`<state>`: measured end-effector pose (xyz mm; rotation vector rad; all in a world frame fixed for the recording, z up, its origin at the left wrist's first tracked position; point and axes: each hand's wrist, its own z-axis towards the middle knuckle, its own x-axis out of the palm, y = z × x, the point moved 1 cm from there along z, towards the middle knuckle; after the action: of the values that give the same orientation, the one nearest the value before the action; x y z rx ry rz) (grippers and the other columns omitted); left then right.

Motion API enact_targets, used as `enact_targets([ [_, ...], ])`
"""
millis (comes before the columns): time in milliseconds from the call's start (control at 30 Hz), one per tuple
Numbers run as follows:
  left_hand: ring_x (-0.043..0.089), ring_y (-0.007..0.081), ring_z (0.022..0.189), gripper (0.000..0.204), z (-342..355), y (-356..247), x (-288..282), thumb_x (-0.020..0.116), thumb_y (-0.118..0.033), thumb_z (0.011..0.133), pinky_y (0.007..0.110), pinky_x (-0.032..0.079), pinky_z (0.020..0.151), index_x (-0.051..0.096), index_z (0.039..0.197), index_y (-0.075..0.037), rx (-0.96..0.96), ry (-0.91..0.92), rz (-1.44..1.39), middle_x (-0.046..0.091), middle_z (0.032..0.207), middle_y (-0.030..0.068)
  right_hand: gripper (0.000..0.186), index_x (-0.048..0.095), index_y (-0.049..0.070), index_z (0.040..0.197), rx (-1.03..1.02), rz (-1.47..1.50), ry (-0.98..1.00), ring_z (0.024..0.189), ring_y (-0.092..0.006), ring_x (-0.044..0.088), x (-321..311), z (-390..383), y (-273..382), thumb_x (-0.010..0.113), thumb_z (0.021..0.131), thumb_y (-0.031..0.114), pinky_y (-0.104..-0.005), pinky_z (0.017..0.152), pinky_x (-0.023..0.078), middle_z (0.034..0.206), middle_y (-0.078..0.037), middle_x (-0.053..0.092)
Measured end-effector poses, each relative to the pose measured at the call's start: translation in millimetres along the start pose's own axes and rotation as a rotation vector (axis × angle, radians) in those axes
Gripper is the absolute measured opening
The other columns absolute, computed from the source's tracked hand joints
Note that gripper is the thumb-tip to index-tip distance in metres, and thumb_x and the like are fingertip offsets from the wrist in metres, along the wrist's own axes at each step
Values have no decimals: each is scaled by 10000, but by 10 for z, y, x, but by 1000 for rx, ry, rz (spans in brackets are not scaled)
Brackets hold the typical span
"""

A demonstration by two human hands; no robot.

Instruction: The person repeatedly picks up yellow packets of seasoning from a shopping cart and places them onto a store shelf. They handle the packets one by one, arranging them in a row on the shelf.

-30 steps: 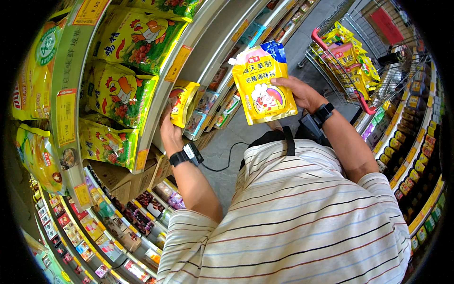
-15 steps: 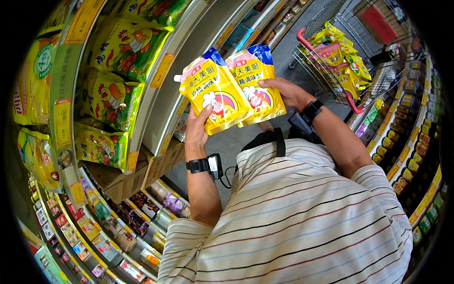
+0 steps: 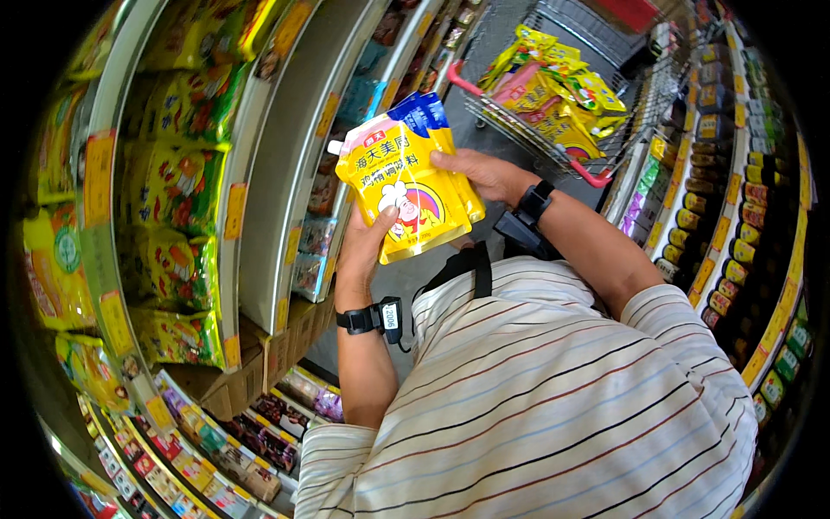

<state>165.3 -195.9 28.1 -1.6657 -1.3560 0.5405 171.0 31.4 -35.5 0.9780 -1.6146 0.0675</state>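
Two yellow spouted seasoning pouches with blue corners are held up before me, one overlapping the other. My left hand (image 3: 361,238) grips the front seasoning pouch (image 3: 398,186) by its lower left edge, thumb across its face. The rear seasoning pouch (image 3: 439,138) is mostly covered by the front one. Its right edge is in my right hand (image 3: 484,176), whose fingers close round it from behind. A white spout sticks out at the front pouch's upper left corner.
A wire shopping cart (image 3: 527,130) with a red handle stands ahead to the right, holding several yellow bags (image 3: 566,95). Shelves of green and yellow seasoning bags (image 3: 186,186) rise on my left. Jars (image 3: 692,203) line the right shelves. A cardboard box (image 3: 294,342) sits low on the left.
The two pouches were side by side and now overlap, the right one sliding behind the left. The cart and shelves have shifted in view as my head turned.
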Motion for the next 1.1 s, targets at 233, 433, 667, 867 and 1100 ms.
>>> enact_targets([
  [233,594,185,1084,606,256,-151,602,664,-184,913,301,494,914,334,1389,-6,4,129,242,572,1239,139,515,520,-16,1271,-74,-83,-20,971,-165,676,-52,-371,377,710,886,268,-310,839,560,1161,-115,662],
  [433,534,166,1103,596,513,-325,959,582,-328,976,302,444,953,376,1431,-3,254,31,448,549,1246,121,497,528,-19,1266,-270,-110,-179,940,-168,686,-302,-709,809,702,880,243,-316,835,562,1138,-119,672],
  [667,580,129,858,552,670,-206,935,555,-327,992,263,489,745,395,1395,14,182,-29,336,599,1066,88,461,537,-33,1249,-503,-38,-323,926,-196,696,-868,-1176,1647,693,882,199,-342,812,586,1134,-139,669],
  [867,619,147,827,541,673,99,942,518,-359,1002,285,515,721,418,1376,19,115,-72,377,629,1033,104,457,535,-36,1244,-730,153,-529,955,-250,690,-1766,-1242,2114,697,879,185,-375,848,578,1155,-160,658],
  [1100,601,155,872,586,547,94,1119,528,-422,987,299,498,756,429,1384,-2,4,-127,408,623,1062,117,466,498,-33,1240,-841,352,-776,967,-304,675,-2647,-1123,2083,697,866,160,-438,855,566,1138,-167,641],
])
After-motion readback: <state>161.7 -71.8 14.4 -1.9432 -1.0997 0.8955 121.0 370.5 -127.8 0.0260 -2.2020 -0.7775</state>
